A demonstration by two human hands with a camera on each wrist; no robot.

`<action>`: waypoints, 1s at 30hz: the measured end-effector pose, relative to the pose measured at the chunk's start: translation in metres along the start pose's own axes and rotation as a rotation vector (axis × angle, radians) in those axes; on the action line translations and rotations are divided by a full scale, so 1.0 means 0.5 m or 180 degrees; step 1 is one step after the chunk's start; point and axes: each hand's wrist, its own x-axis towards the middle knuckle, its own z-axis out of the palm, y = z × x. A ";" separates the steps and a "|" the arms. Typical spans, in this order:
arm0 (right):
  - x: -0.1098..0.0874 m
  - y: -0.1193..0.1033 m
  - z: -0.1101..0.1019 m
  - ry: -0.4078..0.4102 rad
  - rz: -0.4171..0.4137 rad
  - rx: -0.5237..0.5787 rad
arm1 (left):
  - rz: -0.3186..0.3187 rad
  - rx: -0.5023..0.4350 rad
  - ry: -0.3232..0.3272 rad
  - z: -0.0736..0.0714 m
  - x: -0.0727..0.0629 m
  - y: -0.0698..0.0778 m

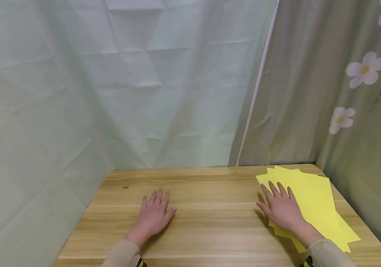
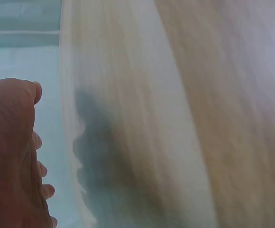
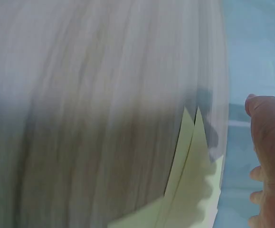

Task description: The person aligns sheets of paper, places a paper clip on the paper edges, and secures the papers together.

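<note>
Several sheets of yellow paper (image 1: 314,200) lie in an uneven, fanned stack at the right side of the wooden table. My right hand (image 1: 283,211) is spread flat over the stack's left part, fingers straight and holding nothing. In the right wrist view its shadow falls on the yellow sheets (image 3: 187,190), and the hand looks raised above them. My left hand (image 1: 155,217) hovers over the table's left half with straight, parted fingers and nothing in it; the left wrist view shows its shadow on the wood. Beyond it lies a tiny orange-red loop, like a paper clip (image 1: 125,187).
The wood-grain table (image 1: 210,230) reaches back to a pale hanging curtain (image 1: 177,92). A greyer curtain with white flowers (image 1: 365,69) hangs along the right side. More pale cloth (image 1: 26,148) borders the left edge.
</note>
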 end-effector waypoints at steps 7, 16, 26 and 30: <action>-0.015 0.058 -0.016 -0.0161 0.0179 0.0019 | 0.0291 -0.0067 -0.0027 0.013 0.013 0.046; -0.035 0.151 -0.027 -0.0338 0.0459 0.0088 | 0.0801 0.0088 -0.0304 -0.001 0.023 0.159; -0.063 0.233 -0.038 -0.0388 0.0719 0.0134 | 0.1275 0.0263 -0.0461 0.014 0.037 0.276; -0.072 0.254 -0.039 -0.0381 0.0757 0.0098 | 0.1421 0.0251 -0.0528 0.024 0.040 0.317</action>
